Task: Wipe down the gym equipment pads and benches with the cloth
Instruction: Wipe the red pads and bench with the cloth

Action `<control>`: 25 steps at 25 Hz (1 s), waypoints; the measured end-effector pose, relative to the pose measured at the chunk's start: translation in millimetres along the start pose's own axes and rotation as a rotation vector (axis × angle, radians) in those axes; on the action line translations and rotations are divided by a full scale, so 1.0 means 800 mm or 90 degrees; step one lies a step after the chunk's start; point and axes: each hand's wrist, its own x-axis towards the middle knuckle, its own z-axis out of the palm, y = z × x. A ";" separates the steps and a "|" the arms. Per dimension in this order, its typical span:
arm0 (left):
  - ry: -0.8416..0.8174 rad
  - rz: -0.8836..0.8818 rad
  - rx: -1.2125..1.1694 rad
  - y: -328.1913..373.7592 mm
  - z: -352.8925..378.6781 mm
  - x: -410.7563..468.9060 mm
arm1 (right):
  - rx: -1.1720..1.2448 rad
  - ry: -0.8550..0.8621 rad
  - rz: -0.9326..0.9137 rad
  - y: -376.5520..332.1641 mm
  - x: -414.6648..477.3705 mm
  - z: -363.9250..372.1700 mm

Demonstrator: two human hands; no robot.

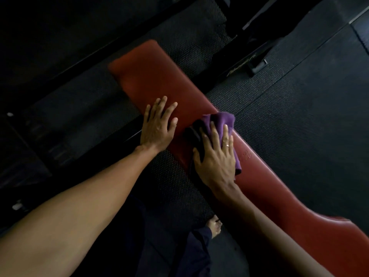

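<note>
Head view is showing a long red padded bench (159, 80) running diagonally over dark textured floor matting (299, 120). A crumpled purple cloth (220, 121) is lying on the bench's mid-section. The right hand (214, 156) is pressing the cloth with extended fingers. The left hand (156, 126) is resting flat beside it, fingers spread on the pad.
</note>
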 end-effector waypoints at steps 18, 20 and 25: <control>0.077 -0.035 0.006 -0.012 -0.001 0.025 | 0.016 -0.023 0.015 -0.019 0.079 -0.009; 0.089 -0.044 0.006 -0.015 -0.001 0.027 | 0.014 -0.042 -0.030 -0.040 0.096 -0.004; 0.063 -0.152 0.014 -0.028 -0.010 0.039 | 0.009 -0.127 -0.069 -0.048 0.195 -0.019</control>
